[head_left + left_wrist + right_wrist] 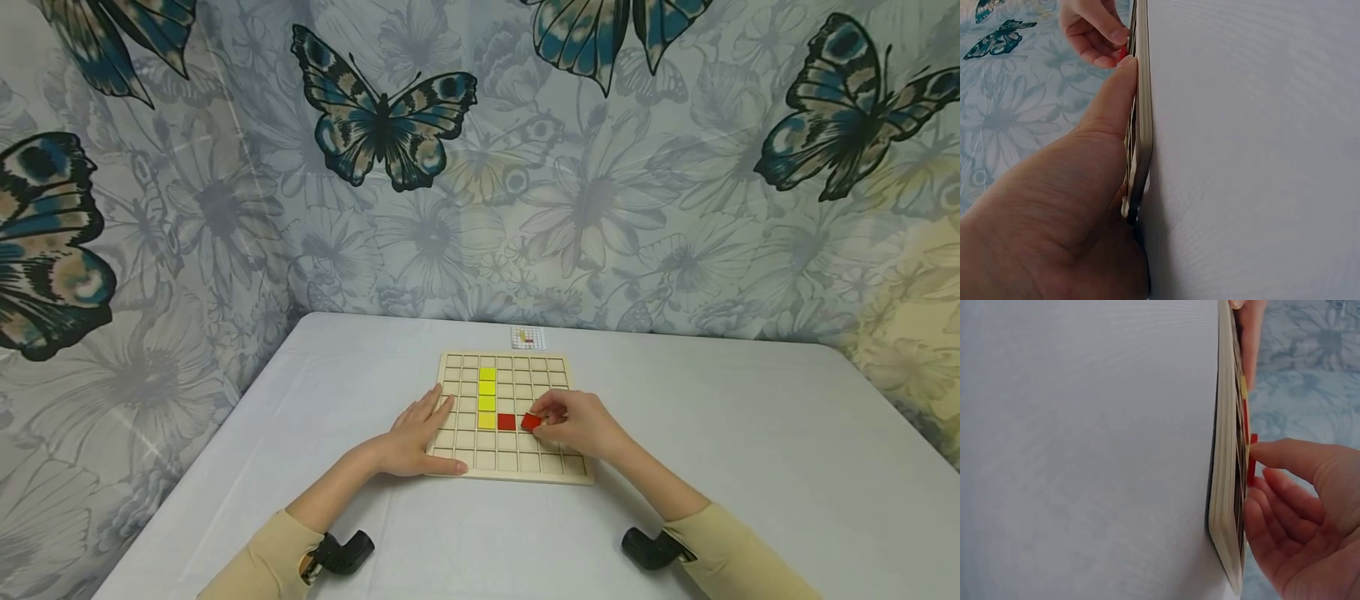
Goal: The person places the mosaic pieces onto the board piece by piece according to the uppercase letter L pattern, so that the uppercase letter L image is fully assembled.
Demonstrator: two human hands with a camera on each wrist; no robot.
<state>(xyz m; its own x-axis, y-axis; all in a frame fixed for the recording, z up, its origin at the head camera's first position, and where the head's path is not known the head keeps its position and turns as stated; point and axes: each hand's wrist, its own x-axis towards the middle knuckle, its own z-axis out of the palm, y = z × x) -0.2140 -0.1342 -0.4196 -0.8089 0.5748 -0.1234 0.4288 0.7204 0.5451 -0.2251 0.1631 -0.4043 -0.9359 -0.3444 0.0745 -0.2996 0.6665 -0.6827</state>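
A square wooden grid board (506, 461) lies on the table. My left hand (411, 437) rests along its left side, fingers spread over that edge and thumb lying on the front left corner area. Between the thumb and fingers of my right hand (581, 422) a red square tile (531, 422) is pinched; in the right wrist view this tile (1252, 464) stands slightly proud of the board's surface. Another red tile (506, 422) sits in a cell to its left. Several yellow tiles (487, 389) form a column, the lowest one beside that red tile.
Behind the board lies a small card (528, 337) printed with a coloured grid pattern. A white cloth (750, 433) covers the table. Butterfly-patterned wall covering (585, 200) rises behind it. A black wrist device (345, 552) sits at each cuff.
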